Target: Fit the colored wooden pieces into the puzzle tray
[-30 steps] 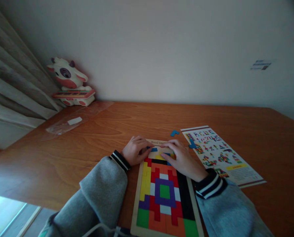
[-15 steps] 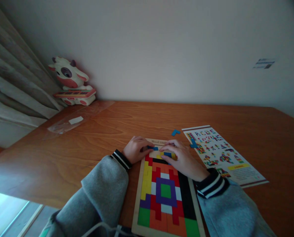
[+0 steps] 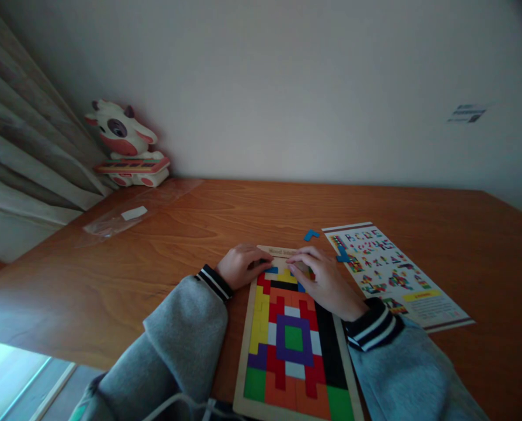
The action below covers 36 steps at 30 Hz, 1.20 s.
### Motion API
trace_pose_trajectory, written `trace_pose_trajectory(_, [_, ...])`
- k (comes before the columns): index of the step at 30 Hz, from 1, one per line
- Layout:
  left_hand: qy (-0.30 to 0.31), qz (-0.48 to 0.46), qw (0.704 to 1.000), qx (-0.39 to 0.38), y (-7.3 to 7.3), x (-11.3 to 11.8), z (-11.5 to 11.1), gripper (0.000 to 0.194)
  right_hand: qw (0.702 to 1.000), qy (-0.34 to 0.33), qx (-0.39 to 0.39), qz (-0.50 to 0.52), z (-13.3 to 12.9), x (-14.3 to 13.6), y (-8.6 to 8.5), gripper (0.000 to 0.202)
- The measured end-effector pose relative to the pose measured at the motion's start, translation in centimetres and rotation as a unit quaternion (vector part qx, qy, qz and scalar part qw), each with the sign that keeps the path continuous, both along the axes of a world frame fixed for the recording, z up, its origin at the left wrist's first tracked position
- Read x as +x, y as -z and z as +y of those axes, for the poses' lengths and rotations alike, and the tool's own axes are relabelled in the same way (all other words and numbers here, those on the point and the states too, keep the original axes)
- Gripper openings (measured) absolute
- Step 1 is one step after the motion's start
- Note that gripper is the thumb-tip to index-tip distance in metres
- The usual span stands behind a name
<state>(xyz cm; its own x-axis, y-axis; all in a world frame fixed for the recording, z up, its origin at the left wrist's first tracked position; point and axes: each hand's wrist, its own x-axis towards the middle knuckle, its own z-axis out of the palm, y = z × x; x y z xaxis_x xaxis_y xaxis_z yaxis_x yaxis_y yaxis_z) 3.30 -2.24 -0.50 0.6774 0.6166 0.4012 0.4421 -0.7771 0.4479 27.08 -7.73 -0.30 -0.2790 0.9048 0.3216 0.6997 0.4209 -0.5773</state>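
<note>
A wooden puzzle board [image 3: 240, 383] lies in front of me, filled mostly with coloured flat pieces. My left hand [image 3: 242, 266] rests at its upper left edge, thumb and fingers apart, the thumb tip by a blue piece [image 3: 271, 270]. Over the upper right part is my right hand [image 3: 324, 280], with thumb and fingers apart and fingertips low on the board. Below its thumb, another blue piece [image 3: 301, 287] is partly covered. Yellow pieces [image 3: 282, 278] lie between the hands. My right hand hides the board's upper right corner.
An L-shaped blue piece [image 3: 311, 235] lies beyond the board. Another blue piece [image 3: 342, 255] rests on the printed sheet [image 3: 440, 301] at right. Farther left are a clear plastic bag [image 3: 107, 227] and a cow toy with a keyboard [image 3: 131, 146]. A pale cable [image 3: 177, 399] runs near me.
The blue piece near my left thumb and the one under my right hand sit closer to me. My right fingers have shifted slightly, uncovering more of the board's top lettering.
</note>
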Motion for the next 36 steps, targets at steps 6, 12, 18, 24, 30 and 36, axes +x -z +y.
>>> trace_pose_trajectory(6, [0.012,0.022,0.999,0.037,0.3,-0.2,0.5,0.017,1.0,0.0,0.012,-0.003,0.1,0.1,0.2,0.013])
trace_pose_trajectory(12, [0.052,0.018,0.998,0.021,-0.4,-0.4,0.2,0.028,0.999,-0.009,0.023,-0.028,-0.1,0.0,0.1,0.013])
trace_pose_trajectory(18, [0.146,0.022,0.989,0.024,-0.7,-2.2,0.6,0.048,0.998,-0.013,0.027,-0.063,-0.4,-0.2,-0.6,0.012])
trace_pose_trajectory(24, [0.111,0.129,0.983,0.064,-1.2,-2.1,0.1,0.045,0.997,-0.018,0.031,-0.064,-0.4,-0.5,-0.4,0.011])
trace_pose_trajectory(30, [0.081,0.162,0.983,0.039,-1.7,-1.2,-0.7,0.053,0.998,-0.025,0.016,-0.052,-0.4,-0.6,-0.4,0.011])
trace_pose_trajectory(36, [0.084,0.127,0.988,0.025,-1.6,-0.6,-1.2,0.053,0.998,-0.021,0.015,-0.052,-0.3,-0.5,0.0,0.011])
